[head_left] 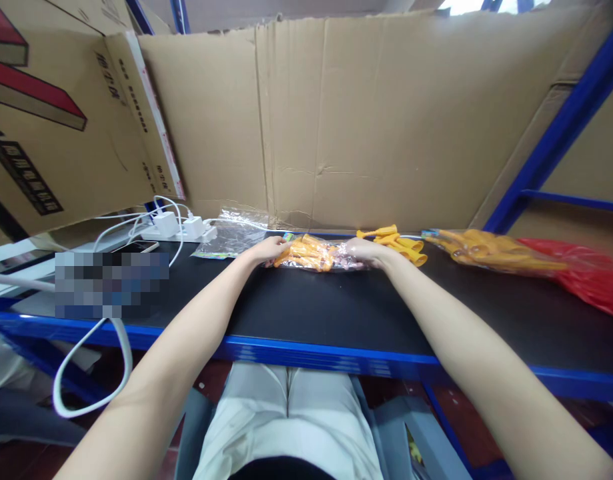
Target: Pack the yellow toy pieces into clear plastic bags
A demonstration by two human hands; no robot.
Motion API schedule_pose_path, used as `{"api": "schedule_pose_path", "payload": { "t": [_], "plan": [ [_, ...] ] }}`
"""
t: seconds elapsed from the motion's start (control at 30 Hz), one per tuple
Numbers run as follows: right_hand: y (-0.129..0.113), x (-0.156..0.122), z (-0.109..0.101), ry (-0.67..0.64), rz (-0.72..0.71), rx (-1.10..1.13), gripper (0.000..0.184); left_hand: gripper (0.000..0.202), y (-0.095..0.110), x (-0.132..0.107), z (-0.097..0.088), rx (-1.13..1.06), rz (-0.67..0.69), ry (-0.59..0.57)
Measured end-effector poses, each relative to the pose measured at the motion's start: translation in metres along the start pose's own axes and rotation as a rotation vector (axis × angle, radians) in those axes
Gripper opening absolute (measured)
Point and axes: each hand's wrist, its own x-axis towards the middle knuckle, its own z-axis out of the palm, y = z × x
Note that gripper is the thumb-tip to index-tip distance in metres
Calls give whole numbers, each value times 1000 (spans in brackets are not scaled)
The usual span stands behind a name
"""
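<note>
A clear plastic bag (316, 255) filled with orange plastic pieces lies across the black tabletop in front of me. My left hand (273, 251) grips its left end, where a bit of coloured label shows. At the opposite end, my right hand (362, 251) has its fingers closed on the plastic. Just beyond my right hand is a small pile of loose orange pieces (399, 245) with flared, horn-like ends. Flat clear bags (231, 233) lie to the left of my left hand. Glare on the plastic partly hides my fingertips.
Farther right, another bag of orange pieces (491, 251) rests against a red plastic bag (586, 277). A white power strip (179, 228) with chargers and cables stands at the left. Cardboard (386, 120) walls the back; a blue metal edge (331, 353) runs along the front.
</note>
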Motion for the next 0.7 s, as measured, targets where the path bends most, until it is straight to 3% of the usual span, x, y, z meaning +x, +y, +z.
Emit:
{"api": "schedule_pose_path", "payload": {
  "t": [0.1,0.23,0.37,0.53,0.7],
  "plan": [
    [1,1,-1,-35,42,13,27,44,-2,2,0,4,5,8],
    [-3,-2,-3,91,-21,-153,26,48,-6,4,0,81,141,96],
    [-2,-1,-13,332,-42,-337,24,43,-7,7,2,265,296,189],
    [1,4,-28,728,-115,-258,31,41,-8,10,5,427,345,192],
    [-11,-6,-27,893,-129,-381,30,36,2,3,8,560,298,250]
  ]
}}
